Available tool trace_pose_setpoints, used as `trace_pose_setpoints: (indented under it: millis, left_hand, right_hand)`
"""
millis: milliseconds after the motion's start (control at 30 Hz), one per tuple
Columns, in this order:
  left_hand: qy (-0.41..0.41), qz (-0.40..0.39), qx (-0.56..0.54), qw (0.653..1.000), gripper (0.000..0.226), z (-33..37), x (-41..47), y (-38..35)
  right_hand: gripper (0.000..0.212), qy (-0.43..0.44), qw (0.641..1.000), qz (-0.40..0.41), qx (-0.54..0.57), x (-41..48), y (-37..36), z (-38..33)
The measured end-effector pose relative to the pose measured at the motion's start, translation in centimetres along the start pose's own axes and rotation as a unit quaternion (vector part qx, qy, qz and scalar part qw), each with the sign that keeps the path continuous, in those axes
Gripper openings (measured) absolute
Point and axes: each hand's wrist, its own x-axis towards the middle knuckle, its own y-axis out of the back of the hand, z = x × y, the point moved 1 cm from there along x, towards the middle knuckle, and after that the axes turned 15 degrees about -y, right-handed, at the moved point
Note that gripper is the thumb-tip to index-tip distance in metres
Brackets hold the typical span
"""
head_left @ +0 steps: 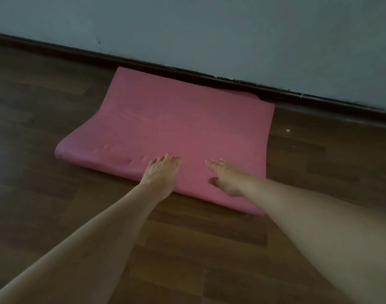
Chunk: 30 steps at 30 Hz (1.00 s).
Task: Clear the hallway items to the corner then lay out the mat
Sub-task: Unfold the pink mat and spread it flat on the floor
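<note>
Underfoot, a dark wood-plank floor point(56, 95) filled most of the view in dim light. A dark baseboard point(56, 48) ran from the upper left down toward the right edge, with a pale grey-blue wall point(209, 29) above it. The pink mat point(176, 123) lay on the floor at the middle of the view. Its far end met the baseboard, and its far right corner was slightly lifted there. The near edge looked rounded and thicker than the rest, most plainly at its left corner, like a part left rolled. A small white speck point(288, 130) sat on the planks just right of the mat.

Two bare forearms reached in from the lower corners toward that near edge. The left hand point(161, 174) lay palm down on the mat close to the rounded edge. Its fingers point(165, 157) were extended forward and rested on the pink surface, gripping nothing. The right hand point(225, 178) lay just beside it, a strip of mat between them. It was also flat, with the fingers stretched out toward the left and the thumb spread apart on the mat, gripping nothing.
</note>
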Motion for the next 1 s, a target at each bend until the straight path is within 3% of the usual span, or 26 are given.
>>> trace_pose_setpoints:
  millis: [267, 767, 1000]
  left_hand:
    - [-0.041, -0.03, -0.014, 0.999, 0.042, 3.4, 2.8, 0.5]
    - [0.101, -0.064, 0.01, 0.993, 0.04, 7.2, 11.3, 2.2]
    - [0.132, -0.024, -0.032, 0.99, 0.061, 13.3, 15.7, 1.8]
  right_hand:
    - [0.063, -0.012, 0.998, 0.036, -0.048, 1.9, 4.5, 1.6]
    - [0.064, 0.066, 0.995, 0.017, -0.073, 10.2, 8.5, 8.4]
    - [0.066, 0.119, 0.981, 0.039, -0.147, 14.8, 11.1, 12.5]
